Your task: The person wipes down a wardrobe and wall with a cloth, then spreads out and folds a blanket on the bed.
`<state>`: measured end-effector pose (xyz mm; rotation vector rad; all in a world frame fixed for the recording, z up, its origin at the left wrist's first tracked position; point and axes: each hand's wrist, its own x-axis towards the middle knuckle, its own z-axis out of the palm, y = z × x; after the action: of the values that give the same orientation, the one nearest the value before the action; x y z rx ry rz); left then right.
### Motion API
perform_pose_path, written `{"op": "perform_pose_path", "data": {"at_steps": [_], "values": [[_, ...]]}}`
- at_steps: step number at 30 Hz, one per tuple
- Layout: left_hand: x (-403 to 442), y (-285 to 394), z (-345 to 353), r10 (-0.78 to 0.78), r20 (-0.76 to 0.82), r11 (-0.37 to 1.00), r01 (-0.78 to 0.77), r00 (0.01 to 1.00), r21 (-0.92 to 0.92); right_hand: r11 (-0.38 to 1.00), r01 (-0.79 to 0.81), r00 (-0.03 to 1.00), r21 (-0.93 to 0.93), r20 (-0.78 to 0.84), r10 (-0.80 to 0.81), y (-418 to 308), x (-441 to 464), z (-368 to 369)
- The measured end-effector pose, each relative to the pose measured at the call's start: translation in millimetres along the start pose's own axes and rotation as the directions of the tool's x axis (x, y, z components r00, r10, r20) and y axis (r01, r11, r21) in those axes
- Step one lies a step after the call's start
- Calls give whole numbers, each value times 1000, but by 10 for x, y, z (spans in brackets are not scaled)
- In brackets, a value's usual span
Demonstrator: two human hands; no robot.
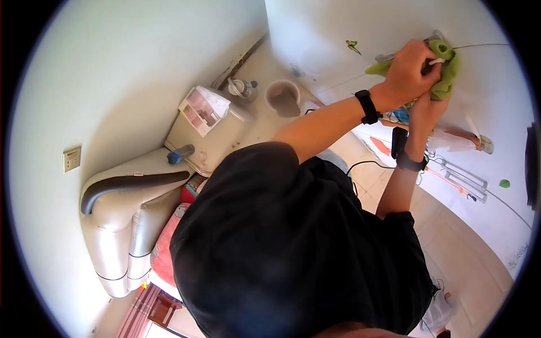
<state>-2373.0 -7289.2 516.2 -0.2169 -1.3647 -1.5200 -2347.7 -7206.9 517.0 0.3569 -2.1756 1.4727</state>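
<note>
A green cloth (448,79) is bunched up against the white upright surface at the upper right, and part of it shows on the far side of my left hand (410,70). My left fingers are closed at the cloth, beside a small white piece (437,61) whose kind I cannot make out. Just below, my right hand (431,112) is closed on the cloth's lower part, its fingers mostly hidden. Behind the cloth, a clear holder (435,36) on the surface is partly covered. Each wrist wears a black band.
Clear rails (465,180) and another holder (486,145) are fixed on the white surface below my hands. A bucket (283,97), a kettle (242,89) and a table with papers (205,110) stand at the upper left. A beige sofa (115,236) stands at the left.
</note>
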Motion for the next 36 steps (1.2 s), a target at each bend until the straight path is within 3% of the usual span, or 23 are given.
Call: {"op": "perform_pose_path", "data": {"at_steps": [1, 4, 8, 9, 13, 16, 18, 20, 22, 24, 26, 27, 28, 29, 31, 33, 36], "values": [[24, 47, 65, 18, 19, 1000, -18, 1000, -10, 999, 46, 998, -1, -31, -46, -65, 5, -28], [43, 123, 246, 42, 43, 999, -42, 998, -16, 990, -57, 995, 129, -72, 67, -141, 16, -145], [-273, 14, 239, -50, 36, 997, 48, 998, 58, 998, -31, 998, -61, -57, 28, 255, -158, -249], [-393, -33, 209, -79, 35, 994, 76, 996, 85, 996, -84, 996, -10, -38, 84, 326, -233, -240], [-888, -173, 33, -303, 54, 936, 287, 951, 203, 952, -261, 964, 162, 103, 246, 714, -556, -217], [-1227, -108, -117, -568, 17, 808, 553, 823, 203, 909, -360, 927, 209, 192, 323, 1016, -781, -270], [-1454, -18, -238, -564, -53, 798, 560, 824, 222, 904, -392, 910, 174, 215, 353, 1011, -951, -359], [-1601, 189, -473, -598, -95, 756, 600, 796, 261, 926, -336, 916, 173, 288, 279, 1097, -1176, -416], [-1680, 415, -805, -544, -110, 724, 531, 832, 439, 901, -343, 907, 267, 343, 244, 971, -1399, -404], [-1729, 675, -1153, -547, -128, 721, 543, 827, 430, 859, -420, 849, 292, 461, 258, 705, -1575, -453], [-1660, 1041, -1440, -463, -230, 827, 510, 856, 236, 812, -461, 814, 359, 535, 226, 536, -1787, -434], [-1419, 1435, -1474, -394, -203, 874, 434, 896, 218, 790, -481, 793, 381, 573, 207, 464, -1894, -432], [-1242, 1784, -1497, -372, -192, 925, 380, 908, 4, 769, -499, 773, 399, 606, 187, 406, -1998, -425], [-1033, 2231, -1503, -438, -188, 880, 462, 879, 111, 764, -525, 734, 376, 654, 183, 395, -2121, -414], [-648, 3058, -1408, -383, -31, 917, 384, 923, 107, 741, -574, 659, 347, 734, 166, 338, -2305, -373], [-394, 3722, -1372, -113, 215, 984, 139, 970, -108, 749, -585, 602, 311, 786, 144, 308, -2487, -304], [-274, 4071, -1541, 97, 449, 979, -3, 888, -205, 788, -544, 591, 288, 799, 116, 160, -2672, -226]]}}
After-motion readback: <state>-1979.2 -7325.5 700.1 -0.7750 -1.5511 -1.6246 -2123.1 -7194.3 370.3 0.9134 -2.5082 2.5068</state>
